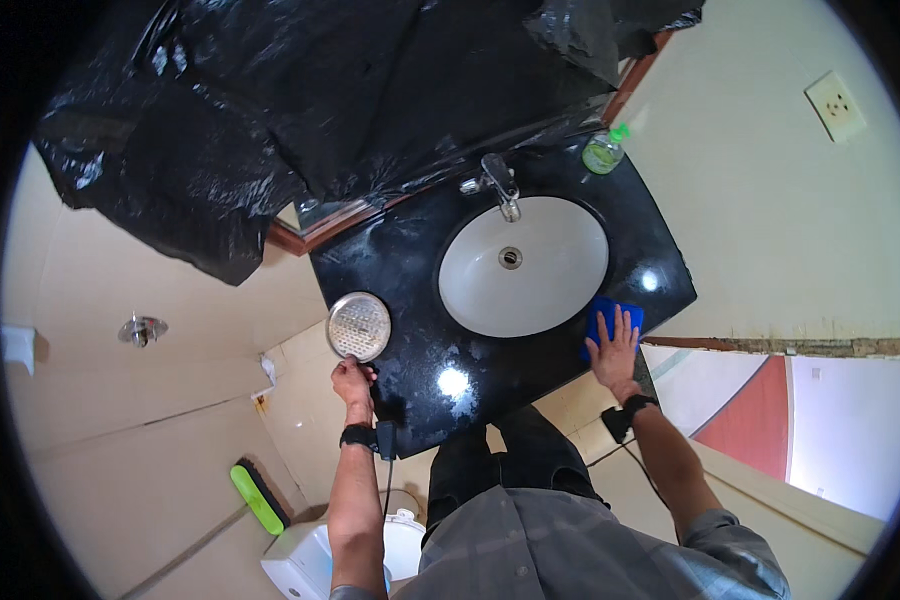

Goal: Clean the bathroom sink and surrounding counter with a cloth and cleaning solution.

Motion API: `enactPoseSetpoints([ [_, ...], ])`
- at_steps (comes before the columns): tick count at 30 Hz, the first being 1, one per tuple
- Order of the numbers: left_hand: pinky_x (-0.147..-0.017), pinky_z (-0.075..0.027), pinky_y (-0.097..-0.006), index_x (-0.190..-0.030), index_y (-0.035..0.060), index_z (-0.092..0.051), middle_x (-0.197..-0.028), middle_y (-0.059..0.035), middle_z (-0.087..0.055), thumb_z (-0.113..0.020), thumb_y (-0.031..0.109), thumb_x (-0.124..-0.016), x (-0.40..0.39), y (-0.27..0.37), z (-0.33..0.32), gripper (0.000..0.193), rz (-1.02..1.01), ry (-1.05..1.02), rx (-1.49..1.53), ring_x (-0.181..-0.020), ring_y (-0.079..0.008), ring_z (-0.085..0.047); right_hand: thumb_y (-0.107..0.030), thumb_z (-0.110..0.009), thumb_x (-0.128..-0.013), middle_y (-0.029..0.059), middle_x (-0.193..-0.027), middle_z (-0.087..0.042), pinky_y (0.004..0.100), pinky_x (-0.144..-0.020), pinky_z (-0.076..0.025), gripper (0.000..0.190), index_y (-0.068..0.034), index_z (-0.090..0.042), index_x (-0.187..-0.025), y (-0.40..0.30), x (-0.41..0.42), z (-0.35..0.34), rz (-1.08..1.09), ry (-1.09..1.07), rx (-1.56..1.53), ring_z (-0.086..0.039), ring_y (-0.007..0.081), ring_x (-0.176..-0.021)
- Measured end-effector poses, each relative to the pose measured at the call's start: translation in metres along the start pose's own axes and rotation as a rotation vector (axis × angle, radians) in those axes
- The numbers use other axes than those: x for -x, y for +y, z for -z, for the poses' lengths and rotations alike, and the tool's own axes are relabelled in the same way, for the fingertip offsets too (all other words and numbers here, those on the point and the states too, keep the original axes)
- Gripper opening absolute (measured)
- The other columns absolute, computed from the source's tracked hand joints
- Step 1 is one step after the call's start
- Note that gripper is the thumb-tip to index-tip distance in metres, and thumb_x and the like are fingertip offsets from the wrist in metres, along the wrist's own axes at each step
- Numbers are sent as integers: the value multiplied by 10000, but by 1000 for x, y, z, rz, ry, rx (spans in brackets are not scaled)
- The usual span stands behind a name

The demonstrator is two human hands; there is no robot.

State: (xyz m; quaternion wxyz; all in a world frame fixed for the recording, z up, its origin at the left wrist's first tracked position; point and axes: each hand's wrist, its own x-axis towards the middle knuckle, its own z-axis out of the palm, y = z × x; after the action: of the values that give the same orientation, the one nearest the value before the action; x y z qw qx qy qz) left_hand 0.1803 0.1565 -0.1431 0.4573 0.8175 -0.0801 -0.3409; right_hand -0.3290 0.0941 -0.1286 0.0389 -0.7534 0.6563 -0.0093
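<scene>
My left hand pinches the near rim of a round, perforated metal dish at the left edge of a black stone countertop. My right hand lies flat with spread fingers on a blue cloth, at the counter's front right. The hand covers part of the cloth. Between my hands is an oval white sink basin. Pale smears and wet-looking patches mark the countertop, mainly to the left of the basin.
A chrome faucet stands behind the basin. Beside the right wall is a green soap pump bottle. Black plastic sheeting hangs over a wood-framed mirror. A green-backed brush and a white toilet are at lower left.
</scene>
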Motion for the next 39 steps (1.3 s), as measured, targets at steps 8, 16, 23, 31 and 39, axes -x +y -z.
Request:
enactPoseSetpoints([
  [8, -383, -457, -280, -917, -25, -620, -650, -111, -677, -546, 291, -1027, -50, 10, -14, 343, 6, 16, 7, -457, -169, -626, -473, -628, -918, 220, -1616, -260, 699, -1151, -156, 628, -187, -494, -1460, -175, 46, -11, 318, -65, -234, -218, 451, -1485],
  [16, -335, -372, -271, -898, -16, -645, -641, -113, -666, -557, 434, -1027, -50, 24, -18, 477, 131, -3, -22, -446, -173, -615, -507, -608, -929, 73, -1622, -317, 587, -1217, -99, 648, -265, -442, -1507, -144, 23, 0, 772, -142, -358, -228, 303, -1510],
  [23, -697, -478, -340, -835, -23, -664, -787, -70, -668, -664, 288, -971, 50, 44, -98, 340, -440, 120, -283, -744, -142, -533, -534, -575, -947, 93, -1640, -278, 604, -1222, -84, 630, -301, -449, -1518, 15, -23, 4, 416, -154, -235, -190, 333, -1531],
  [31, -902, -526, -380, -1339, -67, -527, -1117, -209, -676, -884, 165, -746, 167, 169, -416, 729, -753, -438, -226, -1049, -309, -655, -509, -531, -977, 153, -1633, -268, 645, -1197, -127, 585, -232, -492, -1492, 153, -85, 20, 194, -135, -152, -203, 380, -1516],
  [39, -1114, -413, -439, -1427, -105, -379, -1396, -289, -520, -936, 271, -658, 153, 223, -567, 1021, -946, -378, -447, -1315, -413, -505, -500, -558, -959, 190, -1622, -268, 681, -1163, -180, 610, -214, -470, -1490, 204, -128, 16, 141, -43, -145, -243, 450, -1479],
])
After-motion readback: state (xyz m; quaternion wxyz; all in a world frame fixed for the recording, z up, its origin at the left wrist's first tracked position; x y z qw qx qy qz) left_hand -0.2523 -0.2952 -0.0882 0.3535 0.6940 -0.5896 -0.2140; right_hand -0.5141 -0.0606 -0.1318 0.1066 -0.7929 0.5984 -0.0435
